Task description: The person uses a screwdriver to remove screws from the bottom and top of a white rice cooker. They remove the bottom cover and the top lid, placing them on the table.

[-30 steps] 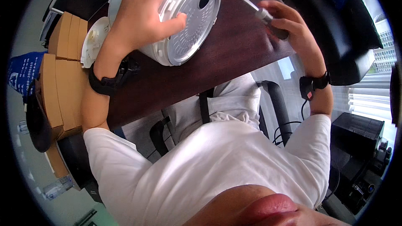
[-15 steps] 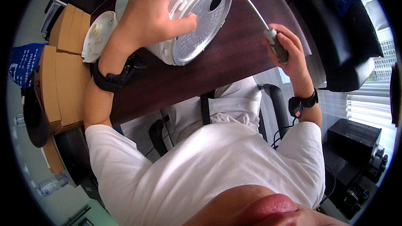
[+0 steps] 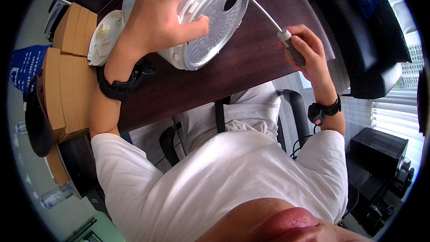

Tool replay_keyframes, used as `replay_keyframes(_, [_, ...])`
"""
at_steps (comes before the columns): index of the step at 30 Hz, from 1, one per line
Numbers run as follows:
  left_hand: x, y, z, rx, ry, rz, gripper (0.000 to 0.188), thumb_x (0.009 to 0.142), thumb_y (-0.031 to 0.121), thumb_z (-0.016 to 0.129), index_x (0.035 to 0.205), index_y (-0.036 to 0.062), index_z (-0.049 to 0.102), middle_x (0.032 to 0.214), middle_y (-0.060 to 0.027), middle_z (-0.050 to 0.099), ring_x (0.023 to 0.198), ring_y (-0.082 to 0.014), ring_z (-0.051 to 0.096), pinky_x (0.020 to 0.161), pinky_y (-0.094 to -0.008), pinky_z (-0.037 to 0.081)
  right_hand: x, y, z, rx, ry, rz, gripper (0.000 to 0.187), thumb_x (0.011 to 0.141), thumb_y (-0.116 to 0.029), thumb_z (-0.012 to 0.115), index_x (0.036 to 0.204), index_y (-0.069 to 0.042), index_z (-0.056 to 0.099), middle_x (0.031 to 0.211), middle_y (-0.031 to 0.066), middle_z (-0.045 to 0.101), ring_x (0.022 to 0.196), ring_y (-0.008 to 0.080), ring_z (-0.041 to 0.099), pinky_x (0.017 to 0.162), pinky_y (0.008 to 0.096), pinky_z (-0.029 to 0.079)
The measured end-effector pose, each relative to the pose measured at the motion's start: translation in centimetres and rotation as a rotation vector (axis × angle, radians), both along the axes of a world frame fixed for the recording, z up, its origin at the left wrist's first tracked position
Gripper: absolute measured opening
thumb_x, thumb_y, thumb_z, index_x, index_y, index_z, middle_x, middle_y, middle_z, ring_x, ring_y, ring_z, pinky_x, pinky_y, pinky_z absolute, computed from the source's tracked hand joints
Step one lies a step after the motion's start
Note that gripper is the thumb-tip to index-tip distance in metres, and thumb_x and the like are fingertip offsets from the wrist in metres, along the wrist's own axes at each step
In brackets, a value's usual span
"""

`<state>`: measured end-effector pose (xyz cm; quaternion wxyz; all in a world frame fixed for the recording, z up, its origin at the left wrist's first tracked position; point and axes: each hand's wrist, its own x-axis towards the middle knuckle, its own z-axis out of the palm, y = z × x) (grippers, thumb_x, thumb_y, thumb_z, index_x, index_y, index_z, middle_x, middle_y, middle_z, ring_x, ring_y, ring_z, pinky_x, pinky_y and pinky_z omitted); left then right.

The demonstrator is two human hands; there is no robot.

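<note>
My left hand (image 3: 163, 18) grips a round white appliance (image 3: 188, 58) tilted on its side on the dark tabletop. Its thumb stretches toward a silvery, dimpled disc (image 3: 219, 29) on the end that faces right; the fingers reach over the top and partly leave the picture. A dark oval hole pierces this disc near its upper edge. In my right hand (image 3: 309, 51) is a screwdriver (image 3: 264, 11) with a grey handle and a long metal shaft. The tip reaches the upper rim of the disc, close to the hole; the exact contact is too small to tell.
Left of the appliance lies a round white cover (image 3: 104, 36) with small parts inside. Cardboard boxes (image 3: 71, 89) stand along the left side. The dark wooden table (image 3: 179, 87) ends in front of my lap. A black padded seat (image 3: 358, 31) is at the right.
The screwdriver has moved left, its tip going from beside the appliance to the disc's upper rim. My left hand and the appliance stay almost still.
</note>
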<state>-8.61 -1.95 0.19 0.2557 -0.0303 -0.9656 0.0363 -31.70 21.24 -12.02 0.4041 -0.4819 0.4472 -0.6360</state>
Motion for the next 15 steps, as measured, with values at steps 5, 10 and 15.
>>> replay_keyframes(5, [0.1, 0.1, 0.0, 0.037, 0.002, 0.010, 0.074, 0.068, 0.041, 0.057, 0.135, 0.0110, 0.052, 0.132, -0.0162, 0.055, 0.119, -0.0334, 0.053, 0.095, -0.0450, 0.047, -0.1, -0.2, 0.1, -0.020, 0.053, -0.007, 0.027, 0.099, -0.025, 0.055, 0.116, -0.005, 0.058, 0.094, 0.0102, 0.066, 0.056, 0.0055, 0.055, 0.040, 0.0154, 0.037])
replay_keyframes(10, [0.0, 0.2, 0.0, 0.049, -0.007, 0.031, 0.074, 0.067, 0.040, 0.057, 0.135, 0.0112, 0.052, 0.132, -0.0158, 0.055, 0.119, -0.0337, 0.053, 0.095, -0.0453, 0.047, -0.1, -0.1, 0.0, -0.005, 0.042, -0.017, 0.026, 0.099, -0.025, 0.054, 0.116, -0.005, 0.057, 0.094, 0.0096, 0.066, 0.058, 0.0054, 0.055, 0.043, 0.0158, 0.039])
replay_keyframes(15, [-0.1, 0.2, 0.1, 0.000, 0.003, -0.017, 0.074, 0.067, 0.038, 0.057, 0.135, 0.0105, 0.051, 0.132, -0.0156, 0.056, 0.118, -0.0328, 0.053, 0.097, -0.0452, 0.046, -0.2, 0.1, 1.1, -0.049, 0.477, -0.190, 0.023, 0.098, -0.019, 0.056, 0.115, -0.003, 0.057, 0.094, 0.0096, 0.066, 0.062, 0.0075, 0.057, 0.049, 0.0178, 0.043])
